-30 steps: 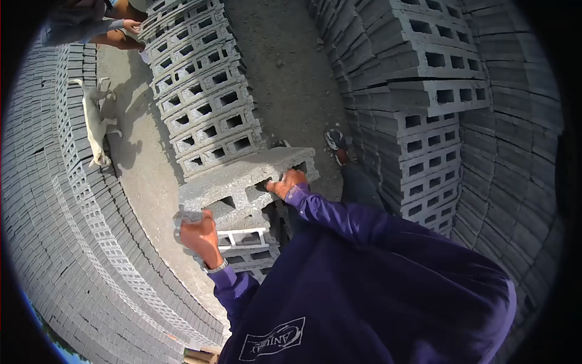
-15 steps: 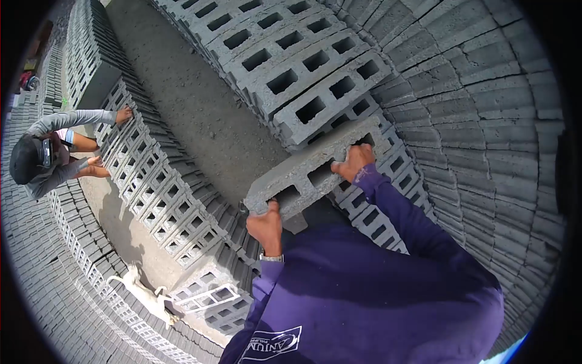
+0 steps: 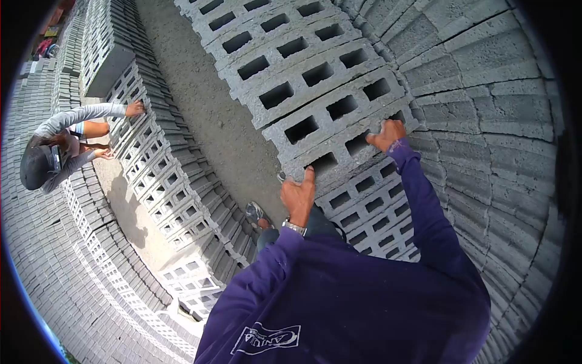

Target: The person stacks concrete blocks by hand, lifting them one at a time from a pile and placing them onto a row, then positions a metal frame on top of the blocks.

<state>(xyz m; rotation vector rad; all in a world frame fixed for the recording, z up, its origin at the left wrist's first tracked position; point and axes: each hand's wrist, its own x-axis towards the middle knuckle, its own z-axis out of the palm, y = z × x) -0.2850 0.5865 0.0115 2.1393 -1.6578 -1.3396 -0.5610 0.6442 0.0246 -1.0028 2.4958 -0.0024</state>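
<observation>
A grey hollow concrete block lies against the end of a row of similar blocks, its holes facing up. My left hand grips its near left end, the thumb at the edge of the left hole. Near the right end, my right hand is closed on the block's wall, fingers reaching into the holes. Parts of the fingers are hidden inside or behind the block. Lower blocks with holes show just below it, beside my body.
To the right rises a large stack of blocks laid on their sides. A dirt aisle runs along the left. Beyond it stands another block row, where a person in a cap reaches onto the blocks. My shoe is in the aisle.
The block has moved away from my body and to the right, from a tilted position over lower blocks to lying alongside the row's end. Both hands moved with it.
</observation>
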